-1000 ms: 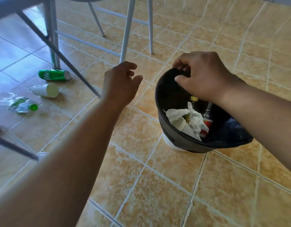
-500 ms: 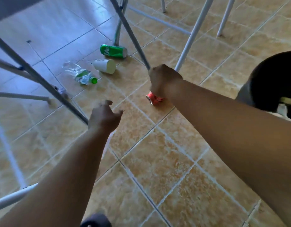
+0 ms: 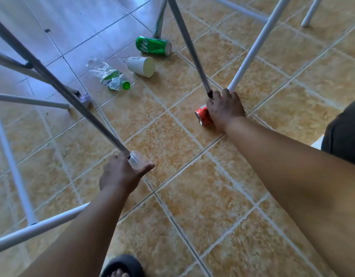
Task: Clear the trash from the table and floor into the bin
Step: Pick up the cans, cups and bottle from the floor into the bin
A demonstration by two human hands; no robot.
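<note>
Midway: right hand [image 3: 224,108] gripping crushed red metal can [image 3: 203,116], left hand [image 3: 120,173] holding clear plastic cup [image 3: 138,159]; green metal can [image 3: 153,46], white paper cup [image 3: 141,65], crumpled clear bottle [image 3: 109,76] uncollected at eleven o'clock.

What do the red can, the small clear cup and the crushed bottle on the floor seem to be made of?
The red can: thin metal, probably aluminium; glossy painted body, bare silvery end. The clear cup: transparent plastic, it seems; its wall is see-through and faintly glossy. The crushed bottle: thin clear plastic; creased, flattened and shiny.
</note>
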